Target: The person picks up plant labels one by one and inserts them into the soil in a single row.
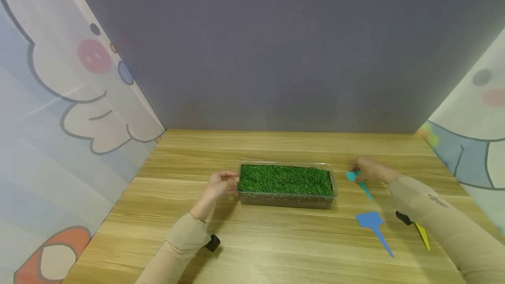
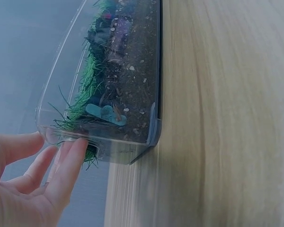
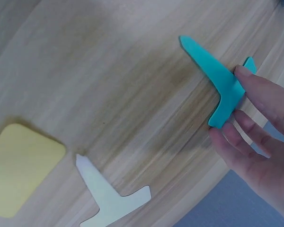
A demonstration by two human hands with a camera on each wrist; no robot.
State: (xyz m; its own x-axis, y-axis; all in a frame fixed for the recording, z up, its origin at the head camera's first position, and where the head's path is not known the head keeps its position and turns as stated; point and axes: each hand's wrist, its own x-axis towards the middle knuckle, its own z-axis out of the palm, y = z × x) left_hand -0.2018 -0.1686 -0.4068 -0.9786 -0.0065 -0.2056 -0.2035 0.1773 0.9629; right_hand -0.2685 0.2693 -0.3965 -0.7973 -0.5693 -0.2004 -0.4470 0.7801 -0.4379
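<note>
A clear plastic planter box (image 1: 286,200) of dark soil and green grass (image 1: 286,179) sits on the wooden table. My left hand (image 1: 218,184) pinches its left end at the rim; the left wrist view shows the fingertips (image 2: 78,146) at the clear wall. To the right of the box, my right hand (image 1: 367,170) holds a teal T-shaped plant label (image 3: 220,80) by its wide head, thumb on one side and fingers on the other. Its pointed stem reaches away from the hand. A blue plant label (image 1: 371,219) lies nearer to me.
A yellow plant label (image 1: 423,236) is partly hidden under my right forearm. The right wrist view shows a pale label (image 3: 111,203) beside a yellow piece (image 3: 23,170). A grey panel (image 1: 284,56) stands behind the table (image 1: 276,244), with printed cartoon sheets (image 1: 79,113) at the sides.
</note>
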